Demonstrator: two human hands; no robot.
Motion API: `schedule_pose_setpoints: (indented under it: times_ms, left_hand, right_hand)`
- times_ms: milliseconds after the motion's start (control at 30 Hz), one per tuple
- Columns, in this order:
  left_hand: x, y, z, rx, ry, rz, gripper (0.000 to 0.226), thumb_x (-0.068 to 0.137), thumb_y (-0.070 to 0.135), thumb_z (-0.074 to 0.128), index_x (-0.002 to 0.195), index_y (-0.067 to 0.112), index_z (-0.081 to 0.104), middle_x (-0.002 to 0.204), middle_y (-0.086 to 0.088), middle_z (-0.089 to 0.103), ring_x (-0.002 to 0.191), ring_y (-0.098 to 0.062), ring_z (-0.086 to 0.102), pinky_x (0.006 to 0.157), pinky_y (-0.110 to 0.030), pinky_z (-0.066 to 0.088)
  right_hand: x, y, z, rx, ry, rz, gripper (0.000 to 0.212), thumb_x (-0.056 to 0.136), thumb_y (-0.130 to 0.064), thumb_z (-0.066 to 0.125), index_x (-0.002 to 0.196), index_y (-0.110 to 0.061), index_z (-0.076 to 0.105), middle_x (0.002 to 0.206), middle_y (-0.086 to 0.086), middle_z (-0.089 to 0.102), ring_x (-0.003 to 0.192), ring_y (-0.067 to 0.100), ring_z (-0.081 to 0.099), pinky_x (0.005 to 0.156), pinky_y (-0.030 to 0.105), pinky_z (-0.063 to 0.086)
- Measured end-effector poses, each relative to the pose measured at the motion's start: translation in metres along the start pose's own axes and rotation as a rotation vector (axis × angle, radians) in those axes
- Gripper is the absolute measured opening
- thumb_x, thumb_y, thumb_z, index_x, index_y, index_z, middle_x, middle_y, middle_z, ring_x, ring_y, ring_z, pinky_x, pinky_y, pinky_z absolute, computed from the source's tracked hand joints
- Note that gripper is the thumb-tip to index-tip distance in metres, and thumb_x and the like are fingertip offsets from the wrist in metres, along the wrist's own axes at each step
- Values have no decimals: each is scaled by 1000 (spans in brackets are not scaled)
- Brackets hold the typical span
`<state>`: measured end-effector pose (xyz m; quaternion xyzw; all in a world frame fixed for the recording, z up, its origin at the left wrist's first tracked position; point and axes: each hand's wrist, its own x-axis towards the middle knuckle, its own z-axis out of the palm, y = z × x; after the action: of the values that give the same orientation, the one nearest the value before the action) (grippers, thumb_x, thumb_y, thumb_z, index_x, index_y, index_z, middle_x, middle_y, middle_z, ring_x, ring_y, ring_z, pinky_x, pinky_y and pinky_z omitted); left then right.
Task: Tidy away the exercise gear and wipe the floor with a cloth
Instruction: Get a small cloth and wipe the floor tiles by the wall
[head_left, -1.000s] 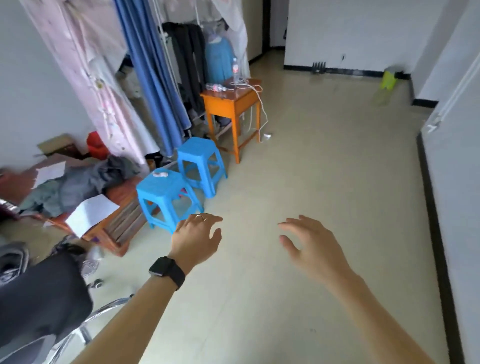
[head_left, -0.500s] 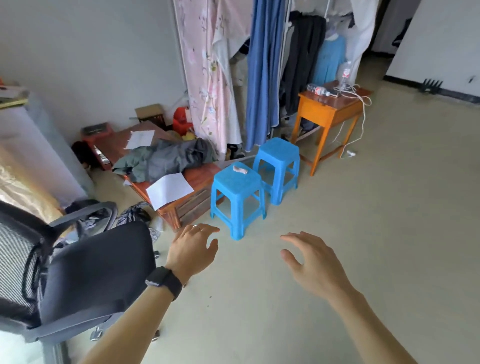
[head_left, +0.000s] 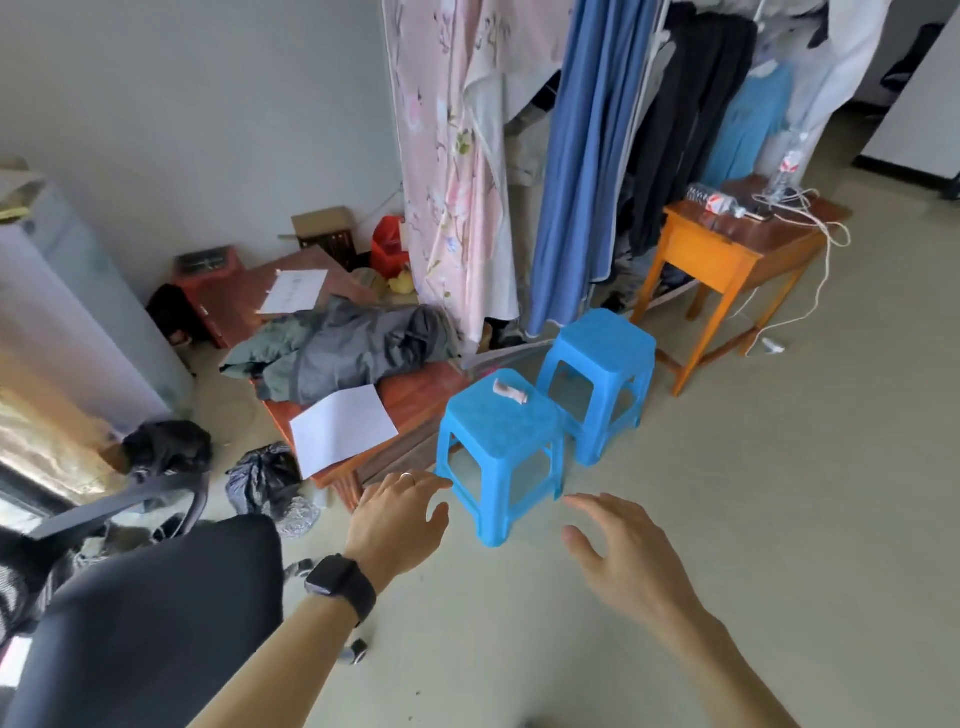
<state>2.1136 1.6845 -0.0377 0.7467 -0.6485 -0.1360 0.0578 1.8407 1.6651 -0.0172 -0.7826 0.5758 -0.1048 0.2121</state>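
My left hand (head_left: 397, 517), with a black watch on the wrist and a ring on one finger, is held out over the pale floor (head_left: 727, 519), fingers spread and holding nothing. My right hand (head_left: 621, 553) is stretched out beside it, also open and holding nothing. Both hands hover just in front of the nearer blue plastic stool (head_left: 498, 447), without touching it. A small pink-white object (head_left: 510, 389) lies on that stool's seat. I cannot pick out any exercise gear or a cloth for certain.
A second blue stool (head_left: 602, 364) stands behind the first. An orange side table (head_left: 737, 254) with bottles and a white cable is at the right. A low wooden table (head_left: 415, 400) carries grey clothes and paper. Hanging clothes and curtains are behind. A black office chair (head_left: 145, 613) is at lower left.
The view has swung left and come closer to the stools. The office chair and a cabinet at the left have come into sight. Both hands stay open in front of me.
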Motion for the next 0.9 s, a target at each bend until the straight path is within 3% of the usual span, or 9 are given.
schedule_pose_setpoints:
  times_ms: [133,233,400,633,900]
  left_hand:
    - [71,-10,-5,1,-25,-37,42,96,44,44,138,44,52,139,17,55,133,-15,45,109,-36,38]
    - [129,-22,1,-8,-69,-62,44,96,45,43,139,46,49,138,17,55,132,-14,45,109,-35,37]
    - [242,-42,32,-23,-151,-45,43,99,44,42,142,43,47,144,14,52,135,-14,43,112,-34,36]
    - [405,-68,110,-62,-360,-11,46,100,41,41,147,41,41,155,13,39,144,-14,32,118,-33,22]
    - [522,-93,245,92,-566,32,59,102,44,36,157,35,17,167,3,9,154,-24,4,123,-41,5]
  right_hand:
    - [80,11,2,9,-36,8,44,93,-48,52,133,-32,60,130,-16,63,126,15,53,102,33,45]
    - [140,21,14,5,-89,14,42,96,-44,57,136,-33,57,132,-17,61,128,12,51,104,29,42]
    - [249,42,49,-20,-201,42,47,99,-45,50,145,-35,47,142,-17,53,136,9,42,109,27,36]
    - [396,84,122,-13,-354,237,54,101,-47,45,152,-33,35,147,-11,50,136,15,42,108,30,38]
    - [528,157,235,33,-397,384,55,98,-39,55,148,-19,43,142,4,54,127,29,51,104,38,41]
